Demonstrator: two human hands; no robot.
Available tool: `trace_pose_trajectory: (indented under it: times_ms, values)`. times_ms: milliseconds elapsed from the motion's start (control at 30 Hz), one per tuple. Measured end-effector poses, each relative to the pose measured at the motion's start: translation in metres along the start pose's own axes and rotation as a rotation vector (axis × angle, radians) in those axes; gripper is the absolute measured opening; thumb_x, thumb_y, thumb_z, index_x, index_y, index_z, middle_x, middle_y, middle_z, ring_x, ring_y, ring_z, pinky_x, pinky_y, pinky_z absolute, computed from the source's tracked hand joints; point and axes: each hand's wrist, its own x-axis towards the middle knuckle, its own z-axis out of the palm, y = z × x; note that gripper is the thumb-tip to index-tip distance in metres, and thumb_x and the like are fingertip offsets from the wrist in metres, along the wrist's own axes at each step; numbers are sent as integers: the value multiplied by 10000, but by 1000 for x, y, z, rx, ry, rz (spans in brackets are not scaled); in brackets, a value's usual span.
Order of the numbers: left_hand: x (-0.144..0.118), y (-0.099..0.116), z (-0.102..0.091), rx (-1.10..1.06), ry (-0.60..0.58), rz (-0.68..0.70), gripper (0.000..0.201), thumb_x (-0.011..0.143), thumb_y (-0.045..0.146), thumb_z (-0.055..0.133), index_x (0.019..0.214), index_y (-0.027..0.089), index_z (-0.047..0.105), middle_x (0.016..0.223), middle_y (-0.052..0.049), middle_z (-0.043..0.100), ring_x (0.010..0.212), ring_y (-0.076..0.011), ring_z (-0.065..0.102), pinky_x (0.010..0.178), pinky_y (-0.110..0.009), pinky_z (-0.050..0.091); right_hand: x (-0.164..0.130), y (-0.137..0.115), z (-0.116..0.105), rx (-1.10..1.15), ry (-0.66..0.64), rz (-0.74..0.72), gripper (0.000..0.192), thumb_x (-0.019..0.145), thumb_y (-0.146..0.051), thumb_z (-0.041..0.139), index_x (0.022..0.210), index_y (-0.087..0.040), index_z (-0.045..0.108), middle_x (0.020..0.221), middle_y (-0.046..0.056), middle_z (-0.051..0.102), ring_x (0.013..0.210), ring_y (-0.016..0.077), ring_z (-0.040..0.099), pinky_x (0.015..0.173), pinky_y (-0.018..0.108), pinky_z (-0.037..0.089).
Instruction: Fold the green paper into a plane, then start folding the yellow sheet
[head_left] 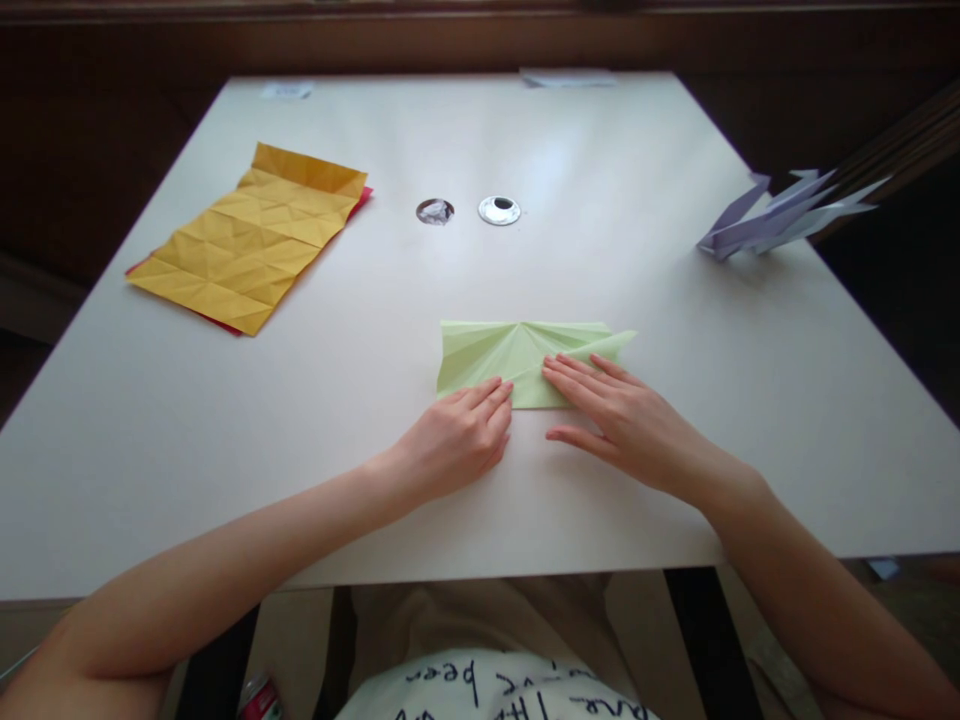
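A light green sheet of folding paper lies near the front middle of the white table, with creases fanning out from its top edge. Its right part is folded over, and a pointed flap sticks out at the upper right. My left hand is at the paper's lower left edge, its fingers curled together and pressed on it; the thumb is hidden. Flat across the right part of the paper lies my right hand, fingers stretched out and thumb apart on the table just below.
Creased yellow paper lies over red paper at the left. Folded pale purple paper pieces stand at the table's right edge. Two round holes with metallic rims are set in the table. White papers lie at the far edge.
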Motion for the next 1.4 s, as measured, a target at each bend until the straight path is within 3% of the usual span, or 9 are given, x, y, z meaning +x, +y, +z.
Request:
trace_pose_trajectory:
  times_ms: [367, 600, 800, 1100, 1400]
  values:
    - [-1, -2, 1, -23, -23, -11, 302, 861, 177, 381, 1080, 39, 536, 1232, -150, 531, 1175, -234, 464, 954, -338, 427, -7, 24, 2, -164, 34, 194, 535, 863, -444, 414, 1250, -74, 435, 1282, 170, 484, 1202, 258, 438, 1015, 436, 313]
    - [10, -12, -1, -197, -140, -37, 192, 799, 176, 407, 938, 116, 524, 1354, -113, 409, 1289, -226, 311, 1034, -375, 330, -5, 23, -1, -209, 0, 179, 530, 870, -466, 384, 1228, -82, 459, 1273, 155, 498, 1202, 246, 438, 1010, 423, 309]
    - [11, -15, -4, -214, -162, -15, 180, 793, 180, 415, 929, 126, 520, 1336, -117, 433, 1283, -234, 324, 1032, -398, 317, -4, 21, -1, -230, -7, 189, 513, 875, -446, 386, 1218, -73, 468, 1273, 159, 497, 1194, 250, 447, 1003, 421, 312]
    - [-17, -19, -16, -127, -125, -14, 273, 827, 178, 396, 1042, 98, 545, 1256, -104, 522, 1207, -229, 424, 1012, -382, 351, -4, 19, -3, -206, -50, 210, 500, 858, -437, 435, 1220, -94, 472, 1284, 136, 493, 1201, 239, 439, 1006, 404, 323]
    - [-55, -19, -25, -78, 10, -66, 351, 768, 129, 443, 1099, 93, 551, 1160, -96, 597, 1091, -227, 528, 938, -381, 428, -3, 18, -4, -233, -62, 210, 504, 856, -442, 442, 1217, -93, 473, 1278, 128, 501, 1200, 238, 439, 1010, 401, 327]
